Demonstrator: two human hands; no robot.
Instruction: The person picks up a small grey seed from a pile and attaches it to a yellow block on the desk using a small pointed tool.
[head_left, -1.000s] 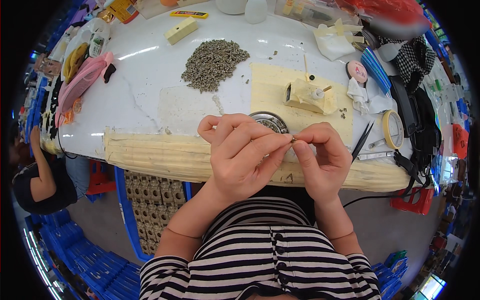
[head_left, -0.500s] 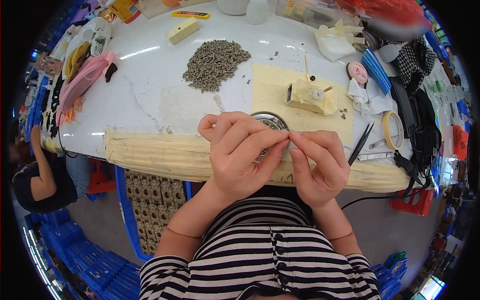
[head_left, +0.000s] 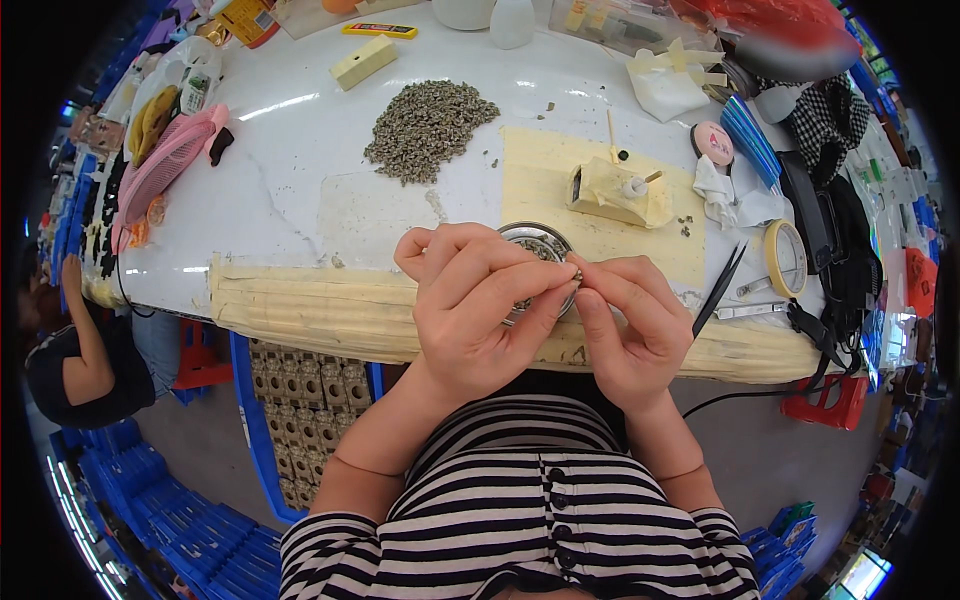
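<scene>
My left hand (head_left: 475, 315) is closed in a pinch, thumb against forefinger, with a tiny grey metal part (head_left: 577, 279) showing at the tips. Against it from the other side come the curled fingers of my right hand (head_left: 638, 325), its forefinger touching the same part. Most of that part is hidden by the fingertips. Just behind and partly under both hands is a round metal dish (head_left: 514, 231) holding small grey parts. Farther off, a heap of similar small metal parts (head_left: 425, 130) lies on the white table.
Tape-wrapped block (head_left: 610, 192) with sticks stands on a yellowish sheet (head_left: 530, 160). To the right are black tweezers (head_left: 720, 290), a tape roll (head_left: 785, 260) and a black bag (head_left: 850, 230). A pink basket (head_left: 170, 170) is at left. Below the padded edge (head_left: 310, 300), a blue crate (head_left: 258, 450) holds metal pieces.
My right forefinger has shifted slightly, and the small metal part now shows between the fingertips. My left hand stays nearly in place.
</scene>
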